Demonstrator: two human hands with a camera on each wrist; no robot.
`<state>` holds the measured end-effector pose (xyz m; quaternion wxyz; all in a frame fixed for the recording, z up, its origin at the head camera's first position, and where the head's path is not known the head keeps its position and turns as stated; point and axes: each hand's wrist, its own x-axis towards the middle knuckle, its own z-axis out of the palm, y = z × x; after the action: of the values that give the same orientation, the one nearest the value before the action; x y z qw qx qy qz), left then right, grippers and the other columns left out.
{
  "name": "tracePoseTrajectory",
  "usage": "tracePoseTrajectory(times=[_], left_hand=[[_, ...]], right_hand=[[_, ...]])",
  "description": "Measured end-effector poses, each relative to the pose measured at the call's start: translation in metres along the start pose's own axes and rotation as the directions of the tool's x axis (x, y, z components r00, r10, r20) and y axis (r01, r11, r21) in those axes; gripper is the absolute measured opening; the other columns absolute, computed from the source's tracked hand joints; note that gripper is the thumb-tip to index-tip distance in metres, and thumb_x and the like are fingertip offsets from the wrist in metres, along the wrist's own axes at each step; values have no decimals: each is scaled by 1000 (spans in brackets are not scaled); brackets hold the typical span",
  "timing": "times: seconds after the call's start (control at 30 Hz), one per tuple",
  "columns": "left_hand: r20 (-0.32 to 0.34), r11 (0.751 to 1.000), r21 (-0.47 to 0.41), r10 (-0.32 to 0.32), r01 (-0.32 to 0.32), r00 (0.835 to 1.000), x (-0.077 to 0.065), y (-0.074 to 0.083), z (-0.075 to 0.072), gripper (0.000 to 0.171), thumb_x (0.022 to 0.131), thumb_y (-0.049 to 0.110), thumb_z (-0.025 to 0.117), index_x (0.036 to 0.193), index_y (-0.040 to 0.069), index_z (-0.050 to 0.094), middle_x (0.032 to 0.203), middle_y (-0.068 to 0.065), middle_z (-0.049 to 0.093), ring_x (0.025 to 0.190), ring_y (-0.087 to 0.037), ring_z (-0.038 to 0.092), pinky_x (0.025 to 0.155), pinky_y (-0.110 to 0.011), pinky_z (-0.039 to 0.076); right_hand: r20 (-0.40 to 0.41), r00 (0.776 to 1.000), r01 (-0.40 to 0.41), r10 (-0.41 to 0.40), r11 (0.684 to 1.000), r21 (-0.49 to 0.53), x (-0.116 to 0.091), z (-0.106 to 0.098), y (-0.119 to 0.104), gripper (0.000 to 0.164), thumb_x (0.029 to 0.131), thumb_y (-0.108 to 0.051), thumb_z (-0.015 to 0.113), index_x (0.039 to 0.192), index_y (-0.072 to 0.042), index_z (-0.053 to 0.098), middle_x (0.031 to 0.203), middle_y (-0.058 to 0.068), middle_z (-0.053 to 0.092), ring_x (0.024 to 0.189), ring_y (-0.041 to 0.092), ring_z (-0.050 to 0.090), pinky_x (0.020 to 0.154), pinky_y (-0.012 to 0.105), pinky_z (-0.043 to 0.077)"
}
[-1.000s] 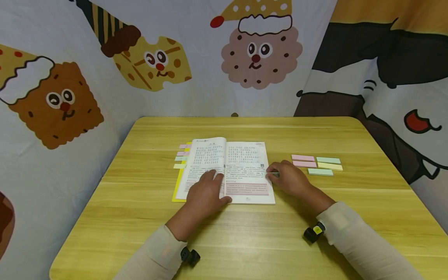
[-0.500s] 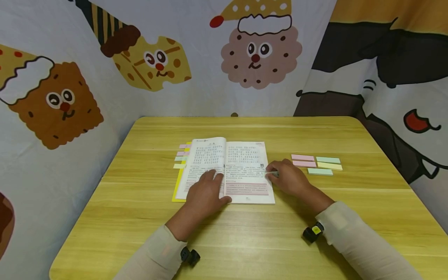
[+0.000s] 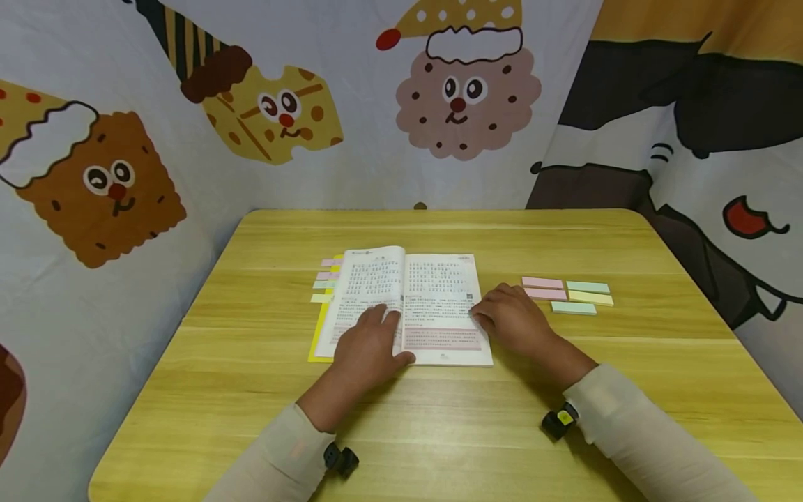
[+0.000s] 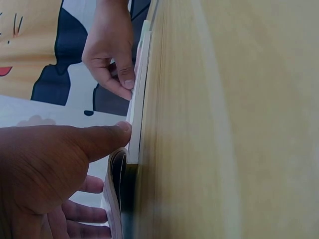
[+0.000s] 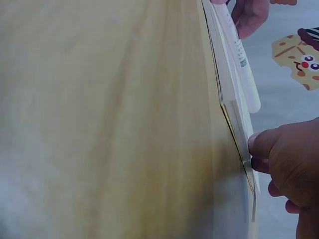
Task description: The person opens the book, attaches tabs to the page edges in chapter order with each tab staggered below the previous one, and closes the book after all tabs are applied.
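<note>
An open book (image 3: 439, 279) with printed pages lies on the table. My left hand (image 3: 369, 341) rests across its left page and the middle fold, fingers spread, with the thumb (image 4: 107, 142) pressing near the lower edge. At the book's right edge, my right hand (image 3: 514, 317) pinches with thumb and fingers. In the right wrist view the thumb (image 5: 264, 143) sits right at the page edge. The sticky tab in that pinch is mostly hidden by the hand. Several sticky tabs (image 3: 324, 284), pink, green and yellow, stick out from the book's left side.
To the right of the book lie pink tab pads (image 3: 543, 283), green pads (image 3: 574, 308) and a yellow pad (image 3: 591, 298). The wooden table (image 3: 439, 432) reaches back to a cartoon-printed cloth (image 3: 370, 139). A yellow cover edge (image 3: 318, 341) shows under the left pages.
My right hand has shifted slightly left over the page edge, and its fingers now cover the greenish tab that showed between them before. The left hand and book have not moved.
</note>
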<state>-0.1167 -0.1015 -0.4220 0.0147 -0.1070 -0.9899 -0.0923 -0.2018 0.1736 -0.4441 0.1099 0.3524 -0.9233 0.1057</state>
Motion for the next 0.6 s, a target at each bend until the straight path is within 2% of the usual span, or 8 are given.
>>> tracePoseTrajectory(times=[0.17, 0.43, 0.6], left_hand=[[0, 1000, -5, -3, 3, 1000, 1, 0, 0, 77, 72, 53, 75, 130, 9, 49, 135, -16, 45, 122, -31, 43, 79, -46, 48], [12, 1000, -10, -15, 15, 1000, 2, -1, 1, 78, 72, 54, 74, 131, 10, 48, 135, -15, 45, 122, -31, 43, 79, -46, 48], [17, 1000, 8, -7, 7, 1000, 2, -3, 1, 78, 73, 56, 72, 131, 10, 48, 135, -15, 46, 123, -30, 43, 80, -46, 48]], right_hand=[[22, 1000, 0, 1, 1000, -11, 0, -3, -3, 16, 82, -17, 72, 98, -17, 75, 95, -3, 67, 91, 19, 54, 75, 36, 37], [14, 988, 154, -154, 988, 8, -4, -8, -9, 9, 75, -15, 76, 84, -19, 77, 78, -10, 64, 80, 15, 54, 71, 33, 40], [50, 981, 183, -185, 982, 41, -11, -12, -16, 7, 76, -16, 75, 82, -19, 77, 77, -11, 63, 77, 11, 53, 69, 30, 40]])
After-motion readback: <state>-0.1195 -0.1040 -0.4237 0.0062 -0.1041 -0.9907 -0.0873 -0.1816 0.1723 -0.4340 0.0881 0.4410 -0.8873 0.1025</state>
